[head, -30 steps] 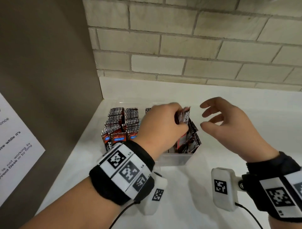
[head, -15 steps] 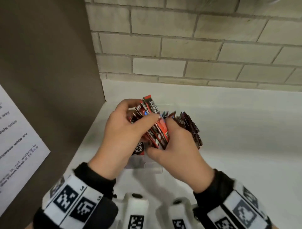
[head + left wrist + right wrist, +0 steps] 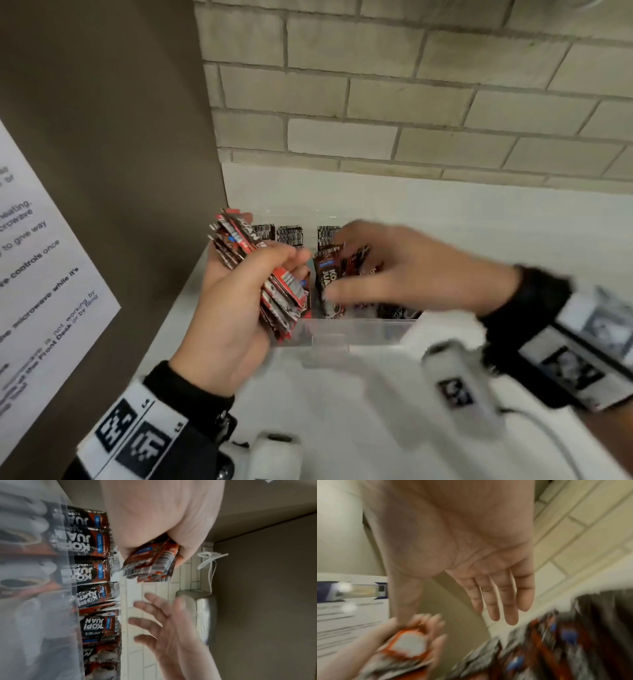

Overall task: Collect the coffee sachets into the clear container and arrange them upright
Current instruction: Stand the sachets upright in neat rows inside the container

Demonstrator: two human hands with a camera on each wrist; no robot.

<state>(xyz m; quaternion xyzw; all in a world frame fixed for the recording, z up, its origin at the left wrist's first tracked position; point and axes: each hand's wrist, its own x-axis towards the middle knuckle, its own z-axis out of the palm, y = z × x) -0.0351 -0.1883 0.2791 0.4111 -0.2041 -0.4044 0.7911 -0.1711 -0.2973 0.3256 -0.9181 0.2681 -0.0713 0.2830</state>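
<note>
Sachets (image 3: 329, 281) mostly stand upright in the container (image 3: 359, 330), in rows under my fingers. My left hand (image 3: 233, 308) has its fingers curled round a bundle (image 3: 260, 274) held just over the container's left end. My right hand (image 3: 411, 267) is flat, fingers straight and holding nothing, just above the standing packs. I judge we're well along: the bundle remains to be seated, plus some straightening.
</note>
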